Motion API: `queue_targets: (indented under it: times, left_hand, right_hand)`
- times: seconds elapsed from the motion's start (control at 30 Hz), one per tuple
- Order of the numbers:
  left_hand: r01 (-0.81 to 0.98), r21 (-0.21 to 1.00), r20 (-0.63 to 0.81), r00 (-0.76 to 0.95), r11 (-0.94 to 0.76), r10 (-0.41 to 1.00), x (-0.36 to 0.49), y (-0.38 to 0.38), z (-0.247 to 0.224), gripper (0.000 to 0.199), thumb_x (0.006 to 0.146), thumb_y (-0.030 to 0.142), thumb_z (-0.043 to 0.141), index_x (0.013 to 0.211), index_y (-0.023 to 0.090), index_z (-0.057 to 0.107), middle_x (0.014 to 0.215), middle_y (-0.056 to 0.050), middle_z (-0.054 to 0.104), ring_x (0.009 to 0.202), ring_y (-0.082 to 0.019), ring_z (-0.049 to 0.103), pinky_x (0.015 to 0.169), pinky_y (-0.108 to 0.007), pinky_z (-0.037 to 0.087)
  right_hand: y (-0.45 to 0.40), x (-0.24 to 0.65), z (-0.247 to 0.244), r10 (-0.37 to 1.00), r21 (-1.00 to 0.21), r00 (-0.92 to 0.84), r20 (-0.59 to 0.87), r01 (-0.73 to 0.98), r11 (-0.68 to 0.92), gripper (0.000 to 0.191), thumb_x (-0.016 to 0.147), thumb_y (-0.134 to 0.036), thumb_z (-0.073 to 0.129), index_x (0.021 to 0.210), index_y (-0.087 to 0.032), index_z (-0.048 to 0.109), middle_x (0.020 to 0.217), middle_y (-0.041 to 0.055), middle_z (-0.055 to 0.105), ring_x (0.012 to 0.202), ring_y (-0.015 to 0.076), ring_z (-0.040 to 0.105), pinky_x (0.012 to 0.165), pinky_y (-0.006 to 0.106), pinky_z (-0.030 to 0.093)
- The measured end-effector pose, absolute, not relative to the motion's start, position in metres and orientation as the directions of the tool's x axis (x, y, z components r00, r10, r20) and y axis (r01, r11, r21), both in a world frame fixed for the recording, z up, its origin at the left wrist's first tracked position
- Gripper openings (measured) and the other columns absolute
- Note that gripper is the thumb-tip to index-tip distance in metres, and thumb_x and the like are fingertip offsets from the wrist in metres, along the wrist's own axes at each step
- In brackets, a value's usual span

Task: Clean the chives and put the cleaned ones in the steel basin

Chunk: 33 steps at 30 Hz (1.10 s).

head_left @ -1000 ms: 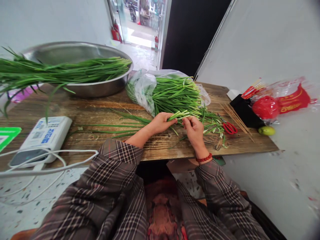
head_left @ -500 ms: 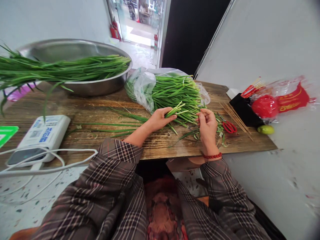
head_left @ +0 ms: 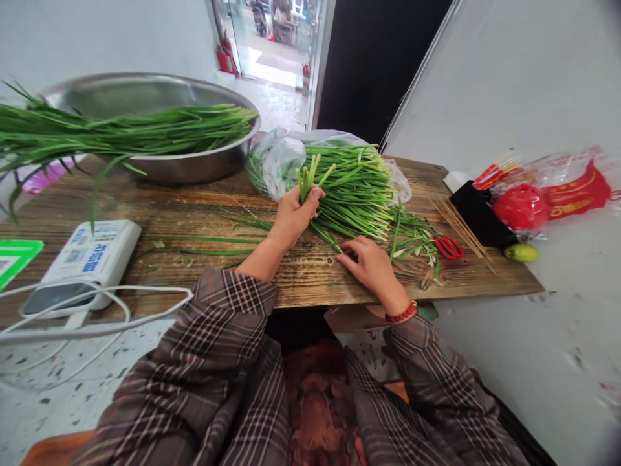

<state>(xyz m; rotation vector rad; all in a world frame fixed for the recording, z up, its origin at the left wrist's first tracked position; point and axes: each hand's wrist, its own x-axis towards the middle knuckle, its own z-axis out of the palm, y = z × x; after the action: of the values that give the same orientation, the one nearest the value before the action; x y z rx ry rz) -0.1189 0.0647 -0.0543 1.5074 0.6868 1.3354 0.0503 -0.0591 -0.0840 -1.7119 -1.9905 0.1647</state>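
Note:
A small bunch of green stalks (head_left: 310, 176) is in my left hand (head_left: 295, 213), whose fingers are wrapped round it with the pale ends pointing up. Lower and to the right, my right hand (head_left: 371, 264) has its thumb and forefinger at the pale end of a green stalk (head_left: 326, 237) lying on the wooden table (head_left: 301, 285). Behind both hands, a large pile of green stalks (head_left: 356, 184) lies partly inside a clear plastic bag (head_left: 281, 169). Loose leafy scraps (head_left: 412, 238) are scattered to the right, beside red-handled scissors (head_left: 449, 246).
At the back left, a metal basin (head_left: 189, 167) holds long green stalks. A white device (head_left: 99, 255) with cables lies at the left. Thin sticks (head_left: 460, 232), a black box (head_left: 478, 213), a red plastic package (head_left: 521, 206) and a green fruit (head_left: 521, 252) are at the right.
My left hand has moved slightly left and up, turning its bunch more upright. My right hand has left the scraps, moving left and down to a stalk end.

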Motion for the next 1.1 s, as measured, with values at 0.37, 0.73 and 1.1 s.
queue_targets:
  times: [0.37,0.73,1.1]
  left_hand:
    - [-0.055,0.922,0.378,0.348,-0.383,0.858,-0.122,0.063,-0.053,0.028,0.085,0.041,0.059,0.08,0.014,0.064,0.058,0.002,0.053,0.051,-0.008,0.045,0.049,-0.02,0.037]
    - [0.009,0.863,0.384,0.637,-0.504,0.668,-0.116,0.056,-0.058,0.021,0.085,0.032,0.06,0.086,0.014,0.071,0.083,-0.004,0.071,0.079,-0.016,0.061,0.076,-0.028,0.047]
    - [0.172,0.73,0.4,0.678,-0.662,0.617,-0.111,0.058,-0.063,0.022,0.08,0.027,0.064,0.063,0.016,0.055,0.063,0.003,0.052,0.066,-0.012,0.047,0.066,-0.025,0.036]
  right_hand:
    - [-0.052,0.063,-0.083,0.866,-0.778,0.274,0.418,0.6,0.186,0.022,0.087,-0.039,0.06,0.09,-0.021,0.071,0.086,0.0038,0.071,0.077,0.0183,0.063,0.071,0.032,0.048]
    - [-0.046,0.039,-0.075,0.82,-0.925,0.452,0.351,0.3,0.231,0.025,0.086,-0.046,0.059,0.093,-0.022,0.064,0.08,0.0024,0.07,0.074,0.0179,0.069,0.066,0.03,0.053]
    - [-0.042,0.037,-0.08,0.809,-0.796,0.309,0.501,0.532,0.289,0.028,0.083,-0.031,0.063,0.11,-0.024,0.058,0.103,0.005,0.069,0.09,0.0187,0.067,0.078,0.033,0.054]
